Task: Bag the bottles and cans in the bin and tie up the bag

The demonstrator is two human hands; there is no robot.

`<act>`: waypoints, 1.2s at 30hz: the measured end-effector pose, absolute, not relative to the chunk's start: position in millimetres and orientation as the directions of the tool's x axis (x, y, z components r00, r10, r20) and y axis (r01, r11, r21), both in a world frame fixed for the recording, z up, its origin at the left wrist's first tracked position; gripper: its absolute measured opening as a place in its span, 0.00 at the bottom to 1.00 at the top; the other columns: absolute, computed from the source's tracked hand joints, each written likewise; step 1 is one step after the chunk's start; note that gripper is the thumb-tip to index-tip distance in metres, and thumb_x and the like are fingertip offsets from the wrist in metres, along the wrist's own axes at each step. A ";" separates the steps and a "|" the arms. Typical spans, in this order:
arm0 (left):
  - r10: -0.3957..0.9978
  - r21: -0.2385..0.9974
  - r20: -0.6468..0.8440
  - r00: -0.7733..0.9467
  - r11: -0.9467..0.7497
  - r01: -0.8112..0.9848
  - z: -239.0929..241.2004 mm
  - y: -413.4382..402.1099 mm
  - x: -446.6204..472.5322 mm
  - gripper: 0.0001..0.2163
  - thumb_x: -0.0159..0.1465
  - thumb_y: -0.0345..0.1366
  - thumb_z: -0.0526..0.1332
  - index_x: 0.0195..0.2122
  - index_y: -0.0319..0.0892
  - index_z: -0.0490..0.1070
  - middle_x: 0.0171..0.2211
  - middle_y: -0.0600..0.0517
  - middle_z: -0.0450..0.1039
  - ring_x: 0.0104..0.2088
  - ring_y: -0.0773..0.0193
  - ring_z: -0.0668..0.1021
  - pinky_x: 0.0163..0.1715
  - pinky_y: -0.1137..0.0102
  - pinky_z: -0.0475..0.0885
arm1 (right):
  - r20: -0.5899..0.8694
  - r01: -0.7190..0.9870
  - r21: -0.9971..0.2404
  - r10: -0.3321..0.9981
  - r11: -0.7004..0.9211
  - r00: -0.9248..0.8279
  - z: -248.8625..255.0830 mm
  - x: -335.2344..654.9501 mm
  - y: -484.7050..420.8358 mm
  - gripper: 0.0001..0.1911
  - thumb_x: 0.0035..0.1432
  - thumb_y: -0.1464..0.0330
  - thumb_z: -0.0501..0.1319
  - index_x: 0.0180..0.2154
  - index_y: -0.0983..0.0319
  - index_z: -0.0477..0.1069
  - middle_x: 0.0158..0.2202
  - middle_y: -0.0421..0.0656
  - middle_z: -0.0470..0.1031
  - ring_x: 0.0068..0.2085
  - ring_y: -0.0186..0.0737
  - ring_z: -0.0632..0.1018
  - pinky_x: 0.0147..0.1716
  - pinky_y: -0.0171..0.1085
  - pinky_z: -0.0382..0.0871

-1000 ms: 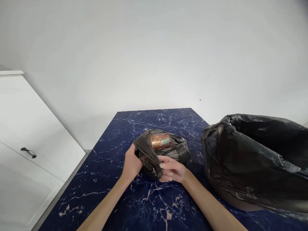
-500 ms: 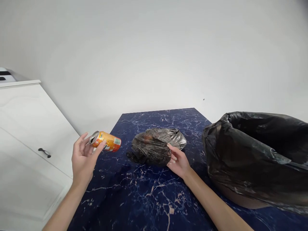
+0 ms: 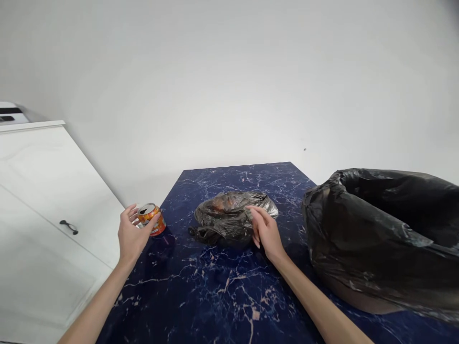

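can (image 3: 151,219) at table (image 3: 215,296) l edge, l hand (image 3: 132,235) gripping; r hand (image 3: 266,232) flat on bag (image 3: 222,220).

Soda can (image 3: 151,219) at left edge of table (image 3: 222,296), in left hand (image 3: 133,234). Small trash bag (image 3: 229,220) mid-table, right hand (image 3: 266,232) on its right side. Large trash bag (image 3: 380,239) far right. Cabinet (image 3: 43,200) left of table.

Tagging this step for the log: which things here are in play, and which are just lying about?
In play:
left hand gripping the orange can, which is upright
right hand resting on the small black bag

Lying about:
large black bag
blue marble table
white cabinet
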State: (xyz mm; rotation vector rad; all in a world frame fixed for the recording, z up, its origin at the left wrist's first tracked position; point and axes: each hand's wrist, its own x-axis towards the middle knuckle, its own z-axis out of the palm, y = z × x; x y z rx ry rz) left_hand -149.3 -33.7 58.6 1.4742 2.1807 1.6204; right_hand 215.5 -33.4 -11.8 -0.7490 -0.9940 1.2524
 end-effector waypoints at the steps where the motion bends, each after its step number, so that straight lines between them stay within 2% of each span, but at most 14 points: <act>1: 0.696 0.757 0.473 -0.540 -0.007 0.654 56.1 -33.1 -150.2 0.39 0.54 0.54 0.76 0.62 0.44 0.65 0.63 0.36 0.72 0.61 0.40 0.79 0.61 0.44 0.75 | 0.223 -0.341 -0.905 0.966 0.256 0.132 -12.6 217.2 -33.1 0.15 0.69 0.54 0.64 0.50 0.55 0.77 0.16 0.29 0.60 0.15 0.34 0.57 0.15 0.34 0.54; 3: 0.688 0.745 0.491 -0.535 -0.014 0.667 51.5 -31.6 -152.5 0.38 0.54 0.54 0.75 0.61 0.44 0.65 0.62 0.35 0.73 0.61 0.40 0.78 0.60 0.45 0.75 | 0.290 -0.183 -0.914 0.899 0.362 0.328 -14.7 223.1 -30.5 0.14 0.70 0.56 0.63 0.53 0.53 0.75 0.23 0.34 0.69 0.22 0.38 0.66 0.24 0.35 0.64; 5: 0.683 0.732 0.507 -0.526 -0.020 0.681 48.8 -30.3 -154.9 0.37 0.55 0.55 0.75 0.60 0.44 0.65 0.61 0.35 0.73 0.60 0.40 0.78 0.59 0.45 0.76 | 0.355 -0.021 -0.912 0.812 0.411 0.463 -17.5 230.9 -25.1 0.14 0.68 0.58 0.62 0.52 0.54 0.75 0.38 0.42 0.76 0.38 0.44 0.75 0.42 0.41 0.72; 7: 0.687 0.713 0.523 -0.504 -0.028 0.700 48.5 -30.1 -156.3 0.36 0.56 0.55 0.75 0.59 0.43 0.64 0.59 0.36 0.73 0.58 0.40 0.79 0.59 0.44 0.76 | 0.410 0.124 -0.903 0.743 0.411 0.528 -21.2 238.2 -17.9 0.15 0.66 0.59 0.62 0.51 0.56 0.74 0.51 0.50 0.74 0.55 0.51 0.73 0.61 0.51 0.64; 10: 0.667 0.658 0.587 -0.460 -0.062 0.750 49.7 -35.5 -151.9 0.37 0.56 0.53 0.75 0.60 0.42 0.62 0.60 0.36 0.68 0.63 0.37 0.74 0.63 0.40 0.71 | 0.452 0.269 -0.892 0.715 0.363 0.534 -29.6 243.8 -7.5 0.19 0.65 0.59 0.59 0.54 0.61 0.73 0.62 0.57 0.69 0.67 0.58 0.64 0.70 0.59 0.48; 13: 0.562 0.540 0.737 -0.376 -0.154 0.827 47.1 -51.8 -134.1 0.32 0.61 0.48 0.72 0.60 0.41 0.60 0.64 0.37 0.60 0.71 0.36 0.61 0.70 0.39 0.60 | 0.433 0.325 -0.898 0.734 0.297 0.524 -41.1 243.4 0.4 0.25 0.66 0.57 0.57 0.59 0.64 0.70 0.65 0.60 0.67 0.69 0.60 0.64 0.71 0.60 0.49; 14: 0.538 0.495 0.776 -0.328 -0.198 0.846 45.0 -59.5 -125.0 0.28 0.64 0.47 0.69 0.59 0.42 0.61 0.62 0.38 0.61 0.70 0.38 0.63 0.69 0.41 0.62 | 0.417 0.329 -0.903 0.744 0.276 0.523 -45.2 242.9 2.7 0.28 0.67 0.56 0.56 0.61 0.65 0.70 0.66 0.61 0.66 0.69 0.60 0.64 0.70 0.60 0.51; 16: 0.596 0.433 0.781 -0.188 -0.298 0.851 40.3 -76.1 -103.5 0.17 0.69 0.44 0.64 0.53 0.44 0.65 0.51 0.44 0.70 0.54 0.48 0.77 0.59 0.50 0.74 | 0.376 0.321 -0.918 0.769 0.233 0.517 -52.7 242.3 6.6 0.32 0.68 0.53 0.55 0.63 0.67 0.68 0.66 0.63 0.67 0.68 0.61 0.66 0.69 0.58 0.55; 18: 0.717 0.374 0.695 0.052 -0.423 0.825 37.1 -90.3 -80.8 0.08 0.73 0.41 0.61 0.49 0.46 0.70 0.45 0.49 0.76 0.45 0.56 0.81 0.51 0.60 0.78 | 0.331 0.303 -0.933 0.797 0.196 0.505 -58.3 242.5 9.4 0.35 0.68 0.51 0.54 0.65 0.68 0.67 0.66 0.63 0.69 0.67 0.61 0.69 0.68 0.57 0.59; 20: 0.752 0.265 0.546 0.370 -0.574 0.775 36.7 -97.6 -60.8 0.08 0.76 0.37 0.56 0.51 0.48 0.74 0.49 0.47 0.79 0.51 0.55 0.81 0.55 0.59 0.75 | 0.297 0.289 -0.942 0.822 0.170 0.486 -61.4 242.8 10.5 0.36 0.68 0.50 0.54 0.66 0.68 0.66 0.66 0.62 0.71 0.66 0.61 0.72 0.67 0.56 0.60; 22: 0.728 0.201 0.438 0.527 -0.651 0.732 38.0 -96.4 -46.2 0.12 0.78 0.35 0.53 0.54 0.49 0.74 0.55 0.46 0.79 0.58 0.53 0.78 0.60 0.57 0.71 | 0.281 0.283 -0.946 0.838 0.159 0.467 -62.1 242.5 9.7 0.37 0.68 0.49 0.54 0.67 0.67 0.67 0.66 0.60 0.71 0.66 0.60 0.72 0.67 0.55 0.61; 30: 0.796 0.134 0.385 0.467 -0.549 0.825 31.6 -60.6 -30.9 0.13 0.78 0.40 0.51 0.50 0.45 0.74 0.41 0.47 0.81 0.44 0.52 0.79 0.54 0.54 0.67 | 0.270 0.265 -0.951 0.849 0.160 0.454 -57.0 238.5 6.5 0.30 0.68 0.48 0.54 0.58 0.62 0.73 0.59 0.57 0.76 0.61 0.58 0.75 0.61 0.50 0.66; 33: 0.810 0.141 0.364 0.460 -0.536 0.832 20.0 -55.6 -35.9 0.09 0.72 0.39 0.56 0.49 0.46 0.72 0.40 0.47 0.79 0.43 0.51 0.78 0.54 0.54 0.64 | 0.260 0.248 -0.956 0.843 0.156 0.470 -55.6 237.6 7.5 0.26 0.67 0.48 0.54 0.51 0.61 0.73 0.54 0.56 0.77 0.56 0.57 0.77 0.57 0.50 0.68; 36: 0.833 0.171 0.353 0.426 -0.505 0.846 5.0 -54.2 -41.9 0.16 0.63 0.41 0.61 0.51 0.44 0.67 0.38 0.48 0.77 0.41 0.51 0.79 0.52 0.53 0.64 | 0.249 0.226 -0.961 0.845 0.156 0.473 -54.5 235.8 7.1 0.21 0.67 0.48 0.55 0.45 0.58 0.70 0.46 0.51 0.77 0.49 0.54 0.78 0.50 0.47 0.69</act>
